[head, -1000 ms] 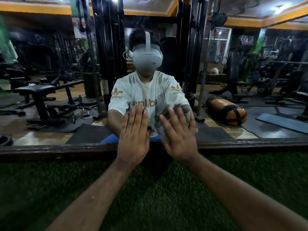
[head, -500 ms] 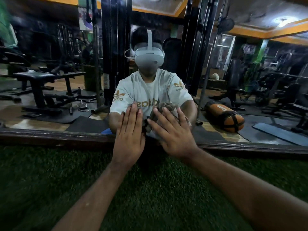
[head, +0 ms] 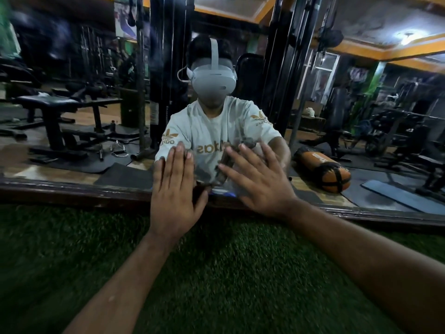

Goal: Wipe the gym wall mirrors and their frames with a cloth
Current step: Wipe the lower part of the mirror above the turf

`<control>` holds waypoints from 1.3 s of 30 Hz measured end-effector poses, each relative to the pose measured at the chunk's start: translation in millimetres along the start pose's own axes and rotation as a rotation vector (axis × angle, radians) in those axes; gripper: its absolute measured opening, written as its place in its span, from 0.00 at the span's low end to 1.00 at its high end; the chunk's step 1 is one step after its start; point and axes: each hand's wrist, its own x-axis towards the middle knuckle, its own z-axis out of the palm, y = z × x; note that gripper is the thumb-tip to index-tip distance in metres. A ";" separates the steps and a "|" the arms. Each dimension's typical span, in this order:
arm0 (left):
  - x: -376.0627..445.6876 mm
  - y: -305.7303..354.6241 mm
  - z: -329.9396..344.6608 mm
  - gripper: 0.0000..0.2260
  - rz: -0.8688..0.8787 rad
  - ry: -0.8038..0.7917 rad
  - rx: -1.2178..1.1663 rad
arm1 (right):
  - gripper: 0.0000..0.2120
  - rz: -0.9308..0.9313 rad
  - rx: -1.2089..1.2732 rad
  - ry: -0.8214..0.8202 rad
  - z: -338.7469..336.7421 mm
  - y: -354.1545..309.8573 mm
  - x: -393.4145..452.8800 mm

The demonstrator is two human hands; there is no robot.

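Above the green turf [head: 216, 273], both hands lie spread: left hand [head: 174, 196] flat on the mirror [head: 72, 131], right hand [head: 257, 179] pressing the grey cloth [head: 225, 162] to the glass. Mid-wipe, I'd say; next sweep should reach the wooden frame [head: 72, 189].

Location type: gym. A large wall mirror [head: 96, 68] in a dark wooden frame [head: 72, 190] fills the upper half of the picture and reflects the training floor. Visible in the reflection: a padded black weight bench [head: 51, 103] at left; black vertical machine columns [head: 168, 68] at centre, with cables; an orange and black punching bag [head: 322, 169] lying on the floor at right; a blue exercise mat [head: 399, 195] at far right; dark rubber floor mats [head: 79, 165] at lower left. Further racks and machines at right are blurred. Green artificial turf [head: 216, 273] covers the floor in the lower half of the picture, up to the frame.
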 end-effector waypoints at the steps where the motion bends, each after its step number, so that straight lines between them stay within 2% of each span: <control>1: 1.8 -5.3 -1.8 0.35 0.030 -0.006 0.004 | 0.28 0.107 -0.025 0.054 -0.1 7.7 15.7; 3: 3.2 -12.3 -3.6 0.33 0.088 -0.007 -0.006 | 0.28 0.350 -0.051 0.160 2.1 6.9 43.1; 4: 3.3 -14.7 -4.0 0.32 0.101 0.000 -0.027 | 0.28 0.388 -0.042 0.188 4.6 -3.4 47.9; 5: 2.7 -16.8 -5.2 0.30 0.101 0.009 -0.058 | 0.28 0.349 -0.017 0.184 9.4 -17.7 44.5; 8: 4.2 -25.0 -10.0 0.28 0.090 0.043 -0.084 | 0.28 0.021 0.052 0.051 23.2 -55.3 13.9; 11: 18.8 -29.4 -15.8 0.27 0.103 0.089 -0.034 | 0.27 -0.133 0.038 -0.028 14.6 -40.3 13.5; 12: 27.2 -30.9 -18.3 0.27 0.104 0.103 -0.037 | 0.27 -0.107 0.028 -0.035 9.6 -29.4 25.9; 13: 36.6 -32.5 -21.2 0.26 0.108 0.114 -0.042 | 0.27 -0.002 0.010 -0.010 4.6 -16.4 43.8; 15: 57.4 -34.6 -27.3 0.26 0.125 0.133 -0.042 | 0.26 0.302 -0.062 0.145 -3.6 11.8 86.2; 16: 66.6 -34.9 -30.6 0.26 0.135 0.138 -0.039 | 0.25 0.408 -0.076 0.210 -7.7 16.8 103.4; 17: 74.4 -35.4 -33.7 0.26 0.145 0.136 -0.041 | 0.25 0.437 -0.076 0.226 -9.2 14.4 112.4; 18: 80.2 -36.5 -35.9 0.26 0.146 0.131 -0.047 | 0.25 0.389 -0.055 0.186 -6.5 6.8 112.0; 21: 88.8 -40.5 -40.1 0.27 0.126 0.101 -0.056 | 0.24 0.041 0.037 -0.001 -0.9 -20.6 82.2; 23: 88.4 -41.1 -40.3 0.27 0.138 0.094 -0.052 | 0.23 -0.111 0.026 -0.049 -4.8 -12.7 72.5; 25: 85.6 -41.3 -40.2 0.26 0.147 0.091 -0.066 | 0.23 -0.083 -0.009 -0.023 -8.9 3.0 86.8; 28: 81.9 -43.2 -38.9 0.25 0.157 0.097 -0.075 | 0.24 0.242 -0.047 0.101 -14.8 6.6 124.1; 29: 81.4 -45.5 -38.3 0.25 0.151 0.112 -0.078 | 0.23 0.295 -0.026 0.130 -12.5 -2.6 132.2; 30: 81.7 -49.5 -37.9 0.25 0.139 0.130 -0.092 | 0.22 0.282 0.004 0.132 -7.5 -14.6 135.0; 32: 79.7 -60.1 -38.6 0.25 0.090 0.169 -0.131 | 0.20 0.115 0.071 0.077 7.8 -41.6 118.7; 35: 74.2 -75.1 -40.0 0.25 0.088 0.154 -0.149 | 0.19 -0.068 0.107 -0.078 7.9 -58.7 84.6; 37: 70.2 -79.3 -43.4 0.26 0.125 0.105 -0.159 | 0.22 -0.062 0.108 -0.103 -1.4 -48.6 93.8; 39: 66.6 -83.9 -44.0 0.26 0.180 0.047 -0.166 | 0.24 0.072 0.076 -0.049 -6.3 -40.6 114.7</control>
